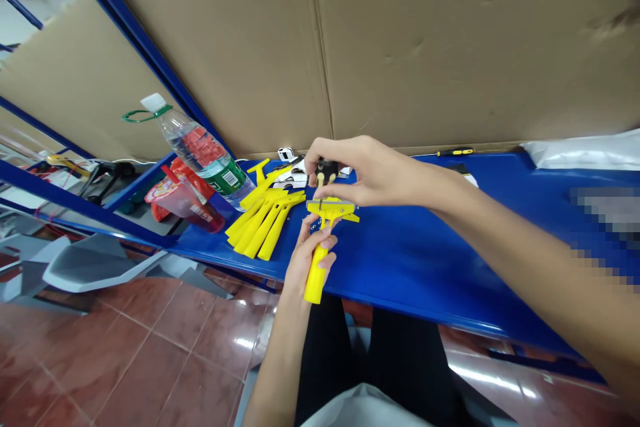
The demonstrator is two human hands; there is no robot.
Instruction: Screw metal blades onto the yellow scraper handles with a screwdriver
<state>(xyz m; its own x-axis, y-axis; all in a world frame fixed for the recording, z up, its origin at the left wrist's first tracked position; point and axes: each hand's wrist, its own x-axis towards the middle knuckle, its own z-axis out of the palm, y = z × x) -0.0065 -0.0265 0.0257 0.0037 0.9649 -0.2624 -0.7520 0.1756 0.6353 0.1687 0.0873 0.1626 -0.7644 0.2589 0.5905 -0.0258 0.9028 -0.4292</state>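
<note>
Steadying the yellow scraper (pixel 314 283) by its handle, the left hand (pixel 304 261) has its fingers curled closed round it, to the right of the bottle (pixel 200 147) and nearer the person than it. The head points away from the lap, presumably so the other hand can get at it from above. That right hand (pixel 350 170) pinches a dark-handled tool (pixel 327 171), maybe a short screwdriver, between thumb and bent fingers; its thin shaft comes down at the scraper head, likely upright for a straight push. Just right of the bottle's foot, yellow handles (pixel 263 223) lie fanned side by side on the blue table (pixel 400 247), I'd guess for easy reach. As for writing, the bottle's green label (pixel 225 177) shows a white barcode, but its lettering is too small for me. The reddish cup (pixel 203 210) beside the bottle carries pale marks I can't read.
</note>
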